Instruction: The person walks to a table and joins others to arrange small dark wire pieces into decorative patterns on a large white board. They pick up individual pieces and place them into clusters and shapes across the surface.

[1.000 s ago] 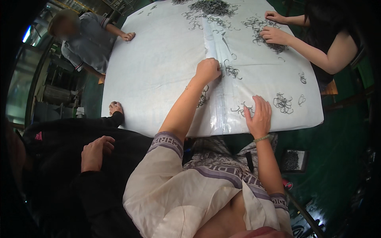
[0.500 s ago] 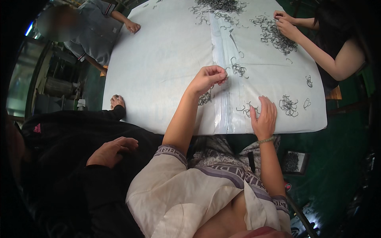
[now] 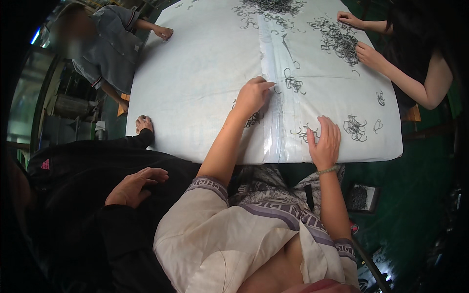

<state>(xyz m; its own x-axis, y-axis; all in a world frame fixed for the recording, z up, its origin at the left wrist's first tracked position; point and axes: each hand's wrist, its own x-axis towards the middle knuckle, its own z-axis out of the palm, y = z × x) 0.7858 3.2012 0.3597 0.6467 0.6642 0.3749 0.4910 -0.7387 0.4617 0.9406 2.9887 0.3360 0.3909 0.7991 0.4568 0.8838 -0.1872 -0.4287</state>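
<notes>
My left hand is over the table's middle, its index finger stretched right. The fingertip is beside a small dark curved wire piece; whether they touch is unclear. The thumb is mostly hidden, and I see nothing held. Partly under this hand lies a cluster of dark hook-shaped pieces. A similar cluster lies just right of the fingertip. My right hand rests on the near part of the table, fingers stretched out, next to a few hooks. Another cluster lies to its right.
The white-covered table has a taped seam down it. Large hook piles lie at the far side and far right, where a co-worker's hands work. Other people's hands rest at the left edge. A tray stands low at right.
My left hand has drawn slightly left and turned over, its index finger now extended from the earlier pinch. My right hand stays put. The right co-worker's hands have moved apart.
</notes>
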